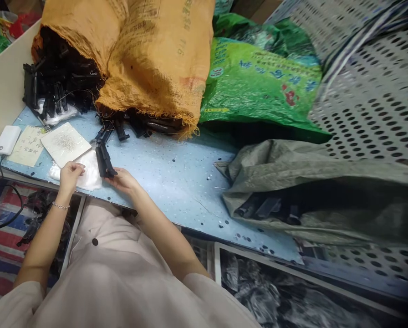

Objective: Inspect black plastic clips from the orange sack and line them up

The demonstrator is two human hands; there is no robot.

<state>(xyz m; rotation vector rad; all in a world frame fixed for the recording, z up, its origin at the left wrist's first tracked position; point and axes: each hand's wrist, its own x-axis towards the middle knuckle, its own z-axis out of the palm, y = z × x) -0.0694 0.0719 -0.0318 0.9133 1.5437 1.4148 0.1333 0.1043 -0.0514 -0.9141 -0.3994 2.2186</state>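
Wears lt beige short-slv top (115, 282) w/ silver bracelet (61, 206).

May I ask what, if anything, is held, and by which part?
The right hand holds a black piece by its near end; whether the left hand holds anything is unclear.

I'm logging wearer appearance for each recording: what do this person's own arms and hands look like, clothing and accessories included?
Both the left hand and right hand are ungloved. Loose, pale beige fabric short sleeves leave the forearms bare. A thin, silver-coloured linked bracelet circles the left wrist; no bracelet shows on the right.
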